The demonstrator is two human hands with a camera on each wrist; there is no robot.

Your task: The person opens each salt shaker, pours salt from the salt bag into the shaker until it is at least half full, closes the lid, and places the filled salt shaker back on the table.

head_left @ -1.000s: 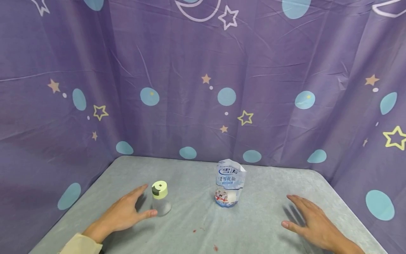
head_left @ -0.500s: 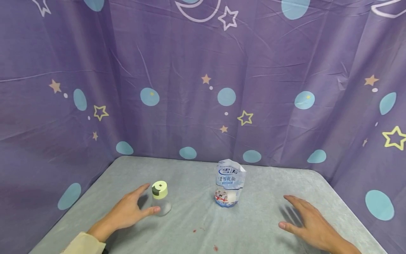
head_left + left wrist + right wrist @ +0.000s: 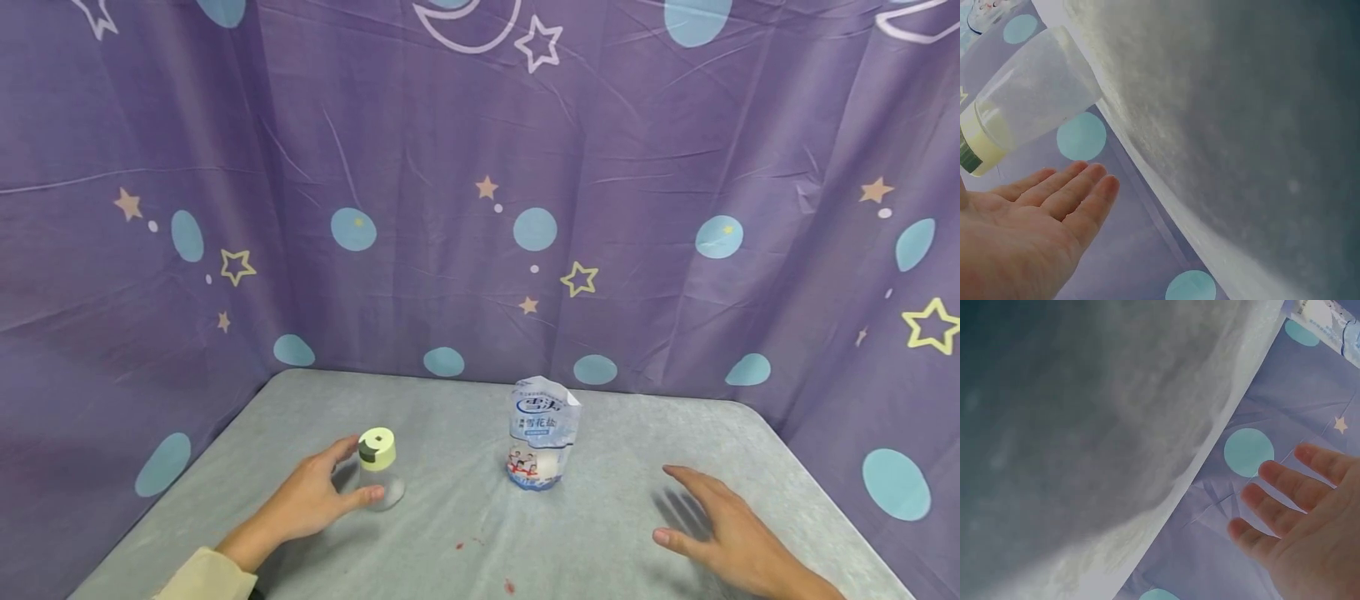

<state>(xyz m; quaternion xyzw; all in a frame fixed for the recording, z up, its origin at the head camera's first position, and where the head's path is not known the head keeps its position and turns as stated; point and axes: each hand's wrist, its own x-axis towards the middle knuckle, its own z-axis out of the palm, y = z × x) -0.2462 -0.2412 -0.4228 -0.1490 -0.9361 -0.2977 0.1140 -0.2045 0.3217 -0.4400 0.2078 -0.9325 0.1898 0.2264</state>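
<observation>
A clear plastic shaker bottle [image 3: 379, 477] with a pale yellow-green lid stands upright on the left half of the table. My left hand [image 3: 307, 496] is spread beside it, thumb in front of the bottle and fingers at its left; the head view does not show whether they touch. In the left wrist view, straight fingers [image 3: 1066, 197] lie apart from the bottle [image 3: 1041, 87]. A white and blue salt pouch [image 3: 542, 433] with an open-looking top stands near the middle. Well right of the pouch, my right hand [image 3: 727, 533] hovers with fingers extended, holding nothing.
A grey cloth covers the table [image 3: 450, 417], with small red marks [image 3: 510, 587] near its front. Purple curtains [image 3: 450, 167] printed with stars and blue dots enclose the back and sides.
My left hand has moved slightly right, closer to the shaker bottle. The right hand has drifted a little left. Bottle and pouch have stayed in place.
</observation>
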